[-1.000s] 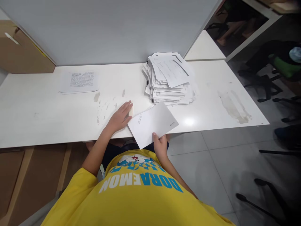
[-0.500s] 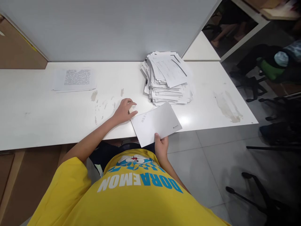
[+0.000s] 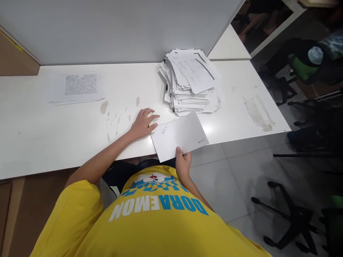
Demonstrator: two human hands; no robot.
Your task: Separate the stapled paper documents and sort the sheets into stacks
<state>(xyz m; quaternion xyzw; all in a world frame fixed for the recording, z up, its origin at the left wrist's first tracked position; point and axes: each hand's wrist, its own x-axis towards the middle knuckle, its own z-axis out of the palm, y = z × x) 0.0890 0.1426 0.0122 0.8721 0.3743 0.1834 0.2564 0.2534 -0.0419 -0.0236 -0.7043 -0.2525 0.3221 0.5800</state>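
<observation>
the right hand pinches the near edge of a white envelope, thumb on top and the other fingers hidden beneath, so the flat piece is held by one border while most of it lies on the front edge of the table. the near corner hangs past the table edge, which leaves room for the fingers to get under it. faint print shows near the envelope's left end and a small mark near its right corner; both are too small to read.

the left hand rests on the table just left of the envelope, fingers loosely spread and slightly curled, fingertips close to the envelope's left edge. it seems to hold nothing, though something small and pale may lie under the fingers; i cannot tell. its position suggests it steadies or lines up the envelope's end.

beyond both hands, a little to the right, sits a tall, untidy stack of papers, its sheets fanned at odd angles, close enough to reach. far to the left of the left hand lies a thin printed sheet, well apart from the rest. scuffed marks stain the table beside the left hand.
</observation>
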